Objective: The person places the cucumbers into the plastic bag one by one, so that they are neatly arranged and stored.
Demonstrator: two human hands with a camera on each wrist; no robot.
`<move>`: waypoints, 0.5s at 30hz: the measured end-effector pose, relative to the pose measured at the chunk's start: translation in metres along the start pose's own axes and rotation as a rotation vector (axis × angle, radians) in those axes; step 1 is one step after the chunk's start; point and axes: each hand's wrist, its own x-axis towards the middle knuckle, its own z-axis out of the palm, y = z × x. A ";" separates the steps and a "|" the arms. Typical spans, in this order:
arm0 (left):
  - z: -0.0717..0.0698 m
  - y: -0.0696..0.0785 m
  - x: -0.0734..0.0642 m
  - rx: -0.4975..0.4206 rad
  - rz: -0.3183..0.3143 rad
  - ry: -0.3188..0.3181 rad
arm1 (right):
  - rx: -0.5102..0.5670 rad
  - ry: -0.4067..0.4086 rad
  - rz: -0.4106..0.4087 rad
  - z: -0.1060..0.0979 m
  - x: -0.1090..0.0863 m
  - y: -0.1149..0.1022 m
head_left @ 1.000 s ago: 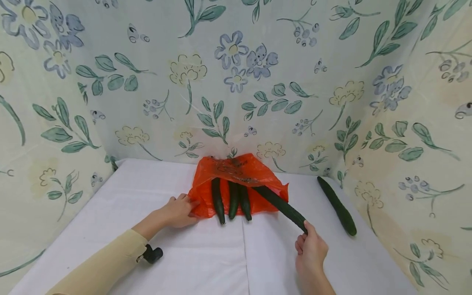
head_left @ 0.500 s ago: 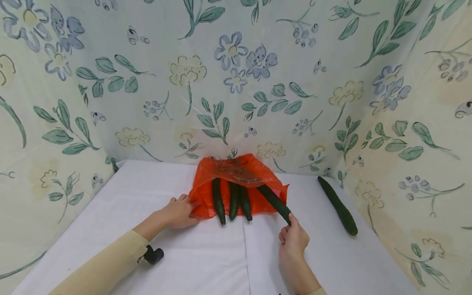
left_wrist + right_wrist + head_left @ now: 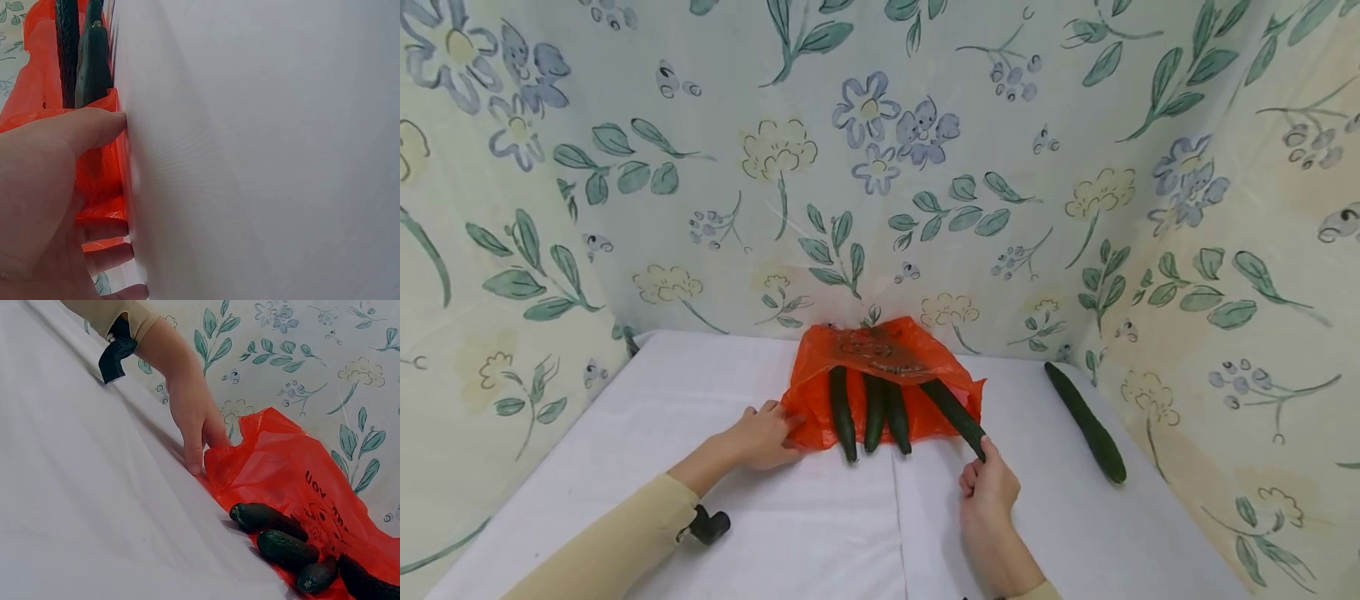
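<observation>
A red plastic bag point(image 3: 812, 400) lies at the back of the white-covered table, its mouth toward me. Three dark green cucumbers point(image 3: 842, 417) stick partly out of it, side by side. My right hand point(image 3: 990, 492) grips the near end of another cucumber point(image 3: 953, 414), which slants into the bag's right side; its far end is hidden. My left hand point(image 3: 763, 437) rests at the bag's left edge. In the left wrist view its thumb point(image 3: 100, 125) presses on the red film, with the other fingers spread apart below. One more cucumber point(image 3: 1086, 423) lies alone to the right.
White cloth point(image 3: 820, 533) covers the table. Flower-printed fabric point(image 3: 880, 242) rises behind the bag and along both sides. A black strap-like device point(image 3: 709, 525) sits at my left wrist.
My right hand has moved left and slightly forward, sliding its cucumber deeper into the bag; less of it shows. In the last half second it has barely shifted. My left hand stays at the bag's edge.
</observation>
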 end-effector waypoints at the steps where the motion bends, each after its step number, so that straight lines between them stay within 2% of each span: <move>1: 0.000 0.000 0.000 0.001 0.000 0.000 | -0.008 -0.003 -0.007 0.002 0.001 0.001; 6: -0.003 -0.001 -0.003 0.012 0.004 0.004 | -0.015 -0.047 -0.037 0.008 0.005 0.009; 12: -0.003 0.001 -0.005 -0.010 0.015 0.002 | 0.077 -0.061 -0.010 0.006 0.005 0.011; 15: -0.002 -0.001 -0.003 0.020 0.028 0.018 | 0.132 -0.067 -0.009 0.004 0.005 0.006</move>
